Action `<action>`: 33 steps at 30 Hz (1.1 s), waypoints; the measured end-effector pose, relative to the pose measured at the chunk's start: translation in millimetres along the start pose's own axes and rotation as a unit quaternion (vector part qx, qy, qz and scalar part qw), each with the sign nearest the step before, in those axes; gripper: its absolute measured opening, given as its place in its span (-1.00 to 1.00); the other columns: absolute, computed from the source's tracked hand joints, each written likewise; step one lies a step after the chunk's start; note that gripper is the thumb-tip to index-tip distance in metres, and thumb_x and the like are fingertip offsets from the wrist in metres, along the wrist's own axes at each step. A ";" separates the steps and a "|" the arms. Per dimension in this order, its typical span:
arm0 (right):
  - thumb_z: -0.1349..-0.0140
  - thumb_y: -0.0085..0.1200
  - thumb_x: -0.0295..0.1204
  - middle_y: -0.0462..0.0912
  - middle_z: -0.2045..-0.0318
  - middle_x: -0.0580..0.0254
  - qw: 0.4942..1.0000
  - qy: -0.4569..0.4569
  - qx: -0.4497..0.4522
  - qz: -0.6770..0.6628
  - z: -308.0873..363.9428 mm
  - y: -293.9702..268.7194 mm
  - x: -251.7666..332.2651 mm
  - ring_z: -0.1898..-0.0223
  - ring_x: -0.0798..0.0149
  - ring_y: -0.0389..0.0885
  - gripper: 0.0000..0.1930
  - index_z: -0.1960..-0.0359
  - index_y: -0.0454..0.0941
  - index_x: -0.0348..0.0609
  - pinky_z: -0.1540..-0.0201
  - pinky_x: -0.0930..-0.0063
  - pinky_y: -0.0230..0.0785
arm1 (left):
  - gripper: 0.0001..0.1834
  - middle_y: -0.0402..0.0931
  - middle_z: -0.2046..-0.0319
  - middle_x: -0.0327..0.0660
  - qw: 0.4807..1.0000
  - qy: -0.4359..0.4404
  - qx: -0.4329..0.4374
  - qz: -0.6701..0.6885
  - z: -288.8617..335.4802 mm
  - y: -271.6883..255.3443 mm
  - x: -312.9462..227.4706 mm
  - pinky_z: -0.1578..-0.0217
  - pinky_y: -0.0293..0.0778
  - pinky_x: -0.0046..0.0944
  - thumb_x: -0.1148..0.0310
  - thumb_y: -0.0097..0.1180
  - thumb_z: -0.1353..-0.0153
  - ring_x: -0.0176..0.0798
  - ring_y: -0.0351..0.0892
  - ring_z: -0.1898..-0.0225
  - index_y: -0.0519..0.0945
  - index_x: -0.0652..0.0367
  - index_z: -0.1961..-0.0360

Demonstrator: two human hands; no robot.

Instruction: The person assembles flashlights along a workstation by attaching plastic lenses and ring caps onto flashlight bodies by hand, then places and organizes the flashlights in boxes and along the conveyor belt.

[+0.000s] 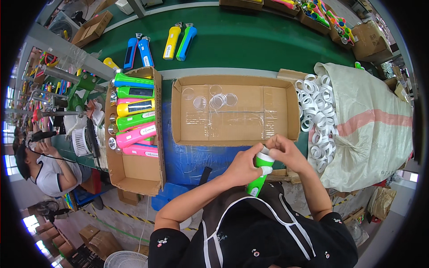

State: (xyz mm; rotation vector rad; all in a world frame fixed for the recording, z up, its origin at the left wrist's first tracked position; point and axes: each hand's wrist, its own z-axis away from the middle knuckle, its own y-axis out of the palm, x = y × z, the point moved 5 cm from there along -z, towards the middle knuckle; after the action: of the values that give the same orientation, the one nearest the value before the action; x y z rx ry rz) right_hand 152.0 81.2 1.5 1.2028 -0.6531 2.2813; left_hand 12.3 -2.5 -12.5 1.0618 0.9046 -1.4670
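Note:
A green flashlight (256,182) stands tilted in front of my chest, its head end up and a white ring (264,157) around that end. My left hand (243,167) is wrapped round the body just below the head; a white wrap covers one finger or thumb. At the head, the fingers of my right hand (285,152) are closed at the rim of the white ring. Just beyond my hands lies a shallow cardboard box (250,121) with several clear round lenses (217,101) in its left half.
White rings (318,120) are heaped at the right beside a woven sack (371,129). At left, a cardboard box (134,172) holds several colourful flashlights (134,120). More flashlights (171,43) lie on the green belt (250,40). A person (56,172) sits far left.

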 end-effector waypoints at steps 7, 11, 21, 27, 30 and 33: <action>0.02 0.44 -0.36 0.60 0.31 0.31 0.995 -0.050 -0.070 -0.041 15.1 3.1 14.9 0.29 0.49 0.49 -0.44 -0.01 0.46 -0.24 0.19 0.54 0.37 | -0.52 0.61 0.29 0.01 1.000 0.008 -0.007 -0.002 0.5 5.2 -12.9 0.18 0.52 -0.10 0.40 0.32 0.00 0.05 0.67 0.21 0.40 0.21 0.06; 0.17 0.50 -0.33 0.61 0.21 0.21 0.960 -0.241 -0.130 0.060 36.7 0.5 74.1 0.23 0.29 0.55 -0.26 -0.12 0.47 -0.24 0.10 0.42 0.41 | -0.41 0.62 0.18 -0.10 0.986 0.104 -0.046 0.118 3.0 0.5 -20.1 0.06 0.50 -0.17 0.40 0.40 0.04 -0.17 0.64 0.10 0.42 0.21 -0.03; 0.25 0.52 -0.34 0.52 0.02 -0.04 0.894 -0.350 -0.193 0.200 51.3 26.7 88.6 0.00 -0.02 0.53 -0.30 0.00 0.51 -0.29 -0.07 0.22 0.40 | -0.59 0.53 0.35 -0.08 0.951 0.233 -0.202 -0.014 -1.8 4.3 -16.7 0.30 0.48 -0.14 0.41 0.40 0.11 0.00 0.57 0.29 0.49 0.18 0.23; 0.26 0.50 -0.43 0.53 0.04 0.02 0.851 -0.393 -0.267 0.222 57.1 33.3 93.1 -0.01 -0.03 0.51 -0.34 0.02 0.51 -0.25 -0.04 0.19 0.40 | -0.66 0.44 0.43 -0.10 0.918 0.296 -0.266 0.003 -9.0 5.6 -14.1 0.38 0.40 -0.14 0.42 0.35 0.10 0.00 0.46 0.38 0.49 0.18 0.29; 0.27 0.51 -0.43 0.53 0.04 0.02 0.842 -0.406 -0.268 0.233 64.9 36.9 100.6 0.00 -0.03 0.52 -0.34 0.03 0.51 -0.24 -0.04 0.20 0.41 | -0.65 0.45 0.41 -0.08 0.908 0.322 -0.264 0.030 -2.3 6.5 -16.3 0.36 0.41 -0.14 0.42 0.34 0.10 0.00 0.46 0.36 0.50 0.19 0.26; 0.28 0.52 -0.43 0.53 0.05 0.00 0.855 -0.398 -0.259 0.207 65.0 27.2 102.0 0.02 -0.02 0.54 -0.34 0.05 0.50 -0.24 -0.03 0.23 0.42 | -0.50 0.48 0.30 -0.03 0.932 0.320 -0.169 0.027 -3.8 4.9 -28.3 0.28 0.45 -0.16 0.35 0.39 0.09 0.01 0.53 0.28 0.46 0.22 0.12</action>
State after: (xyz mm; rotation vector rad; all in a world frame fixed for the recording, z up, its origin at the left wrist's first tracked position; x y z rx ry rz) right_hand 124.6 39.8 115.1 1.8148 -1.8451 1.5982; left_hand 18.9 9.2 13.1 1.3060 1.5095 -0.8641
